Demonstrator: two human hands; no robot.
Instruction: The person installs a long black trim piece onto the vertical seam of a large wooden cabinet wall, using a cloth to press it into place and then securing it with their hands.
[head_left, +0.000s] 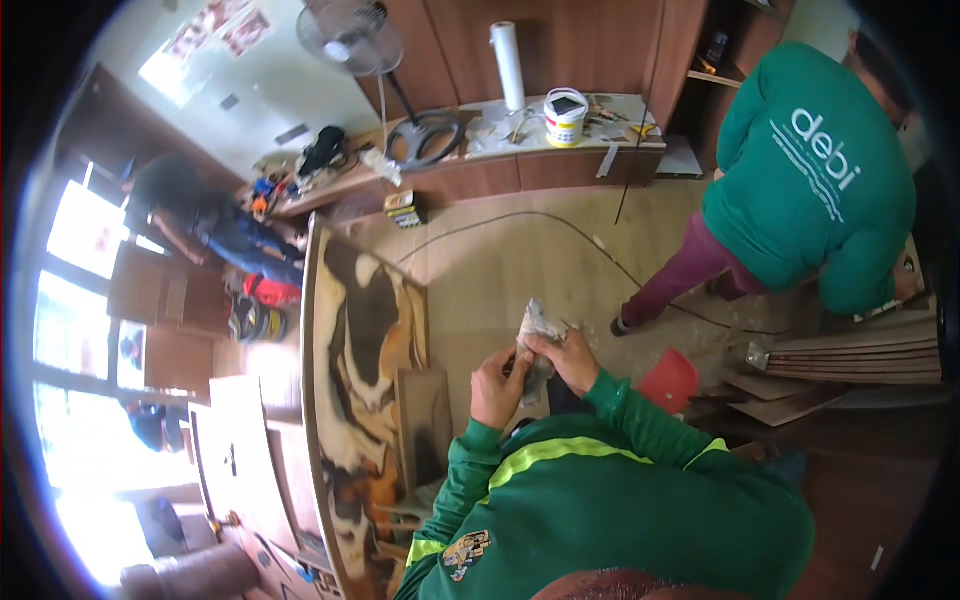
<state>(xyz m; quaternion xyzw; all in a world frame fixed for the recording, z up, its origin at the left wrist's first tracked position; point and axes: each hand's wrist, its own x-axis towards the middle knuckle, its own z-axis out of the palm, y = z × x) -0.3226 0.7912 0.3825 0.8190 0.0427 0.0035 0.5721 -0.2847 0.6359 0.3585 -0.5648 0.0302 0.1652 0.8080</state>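
My left hand (495, 388) and my right hand (567, 360) come together in front of my chest. Both pinch a crumpled, whitish-grey bundle (540, 322) between thumbs and fingers. Whether it is cloth or plastic, I cannot make out. Its upper end sticks up past my fingertips, and a greyish part hangs below between the hands. Under my right forearm, a red flat piece (669, 380) lies on the floor. To the left of my hands stands a large panel (365, 320) with a brown, black and cream pattern.
A co-worker in a green top (815, 180) bends at the right, near stacked boards (860, 358). Another person (215, 215) stoops at the far left. A black cable (520, 213) crosses the floor. Along the back, a low bench (490, 178) carries a white bucket (565, 120) and a fan (350, 40) stands nearby.
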